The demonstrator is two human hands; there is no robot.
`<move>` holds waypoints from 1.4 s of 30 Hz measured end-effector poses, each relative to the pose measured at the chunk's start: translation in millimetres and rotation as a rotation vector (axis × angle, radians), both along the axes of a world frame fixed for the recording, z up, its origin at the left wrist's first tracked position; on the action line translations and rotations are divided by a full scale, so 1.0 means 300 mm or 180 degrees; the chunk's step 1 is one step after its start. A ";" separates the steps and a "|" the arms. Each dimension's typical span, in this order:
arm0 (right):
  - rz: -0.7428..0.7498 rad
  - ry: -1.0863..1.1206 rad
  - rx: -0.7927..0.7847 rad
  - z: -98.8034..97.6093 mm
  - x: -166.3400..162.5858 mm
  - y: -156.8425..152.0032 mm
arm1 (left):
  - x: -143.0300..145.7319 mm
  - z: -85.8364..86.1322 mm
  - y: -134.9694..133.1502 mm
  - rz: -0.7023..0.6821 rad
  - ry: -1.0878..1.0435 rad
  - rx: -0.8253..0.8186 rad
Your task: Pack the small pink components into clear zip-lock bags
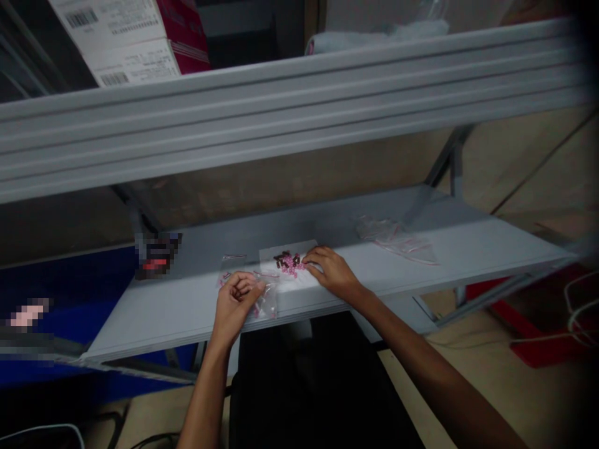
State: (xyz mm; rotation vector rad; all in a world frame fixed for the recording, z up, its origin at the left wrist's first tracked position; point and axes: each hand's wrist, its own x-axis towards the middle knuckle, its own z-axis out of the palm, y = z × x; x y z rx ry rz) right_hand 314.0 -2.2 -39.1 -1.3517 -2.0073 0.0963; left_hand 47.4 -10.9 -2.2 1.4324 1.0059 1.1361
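Observation:
On the grey shelf [468,243] a small heap of pink and dark small parts [289,262] lies on a white sheet [274,255]. My right hand [330,271] rests on the shelf with its fingertips touching the right side of the heap. My left hand [238,299] is curled around a small clear plastic bag [267,299] near the shelf's front edge. Another small clear bag [231,262] lies just behind the left hand.
A pile of clear plastic bags [395,240] lies to the right on the shelf. A thick grey rail [281,118] crosses above. A cardboard box with labels [131,37] stands at the top left. A red object [538,337] sits on the floor at right.

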 end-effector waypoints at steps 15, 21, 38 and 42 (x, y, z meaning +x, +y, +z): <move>0.0027 0.0484 -0.0104 0.006 0.013 0.004 | 0.004 -0.008 -0.013 -0.0133 0.0840 0.0290; -0.0037 0.0654 -0.0156 0.007 0.013 0.002 | 0.012 -0.004 -0.018 -0.0173 0.0726 0.0267; -0.0111 0.1619 -0.0193 0.002 0.026 -0.010 | 0.027 0.008 -0.033 -0.0254 0.0775 0.0354; 0.0114 0.2224 -0.0107 0.056 -0.021 -0.053 | 0.034 -0.002 -0.028 -0.0299 0.0845 0.0434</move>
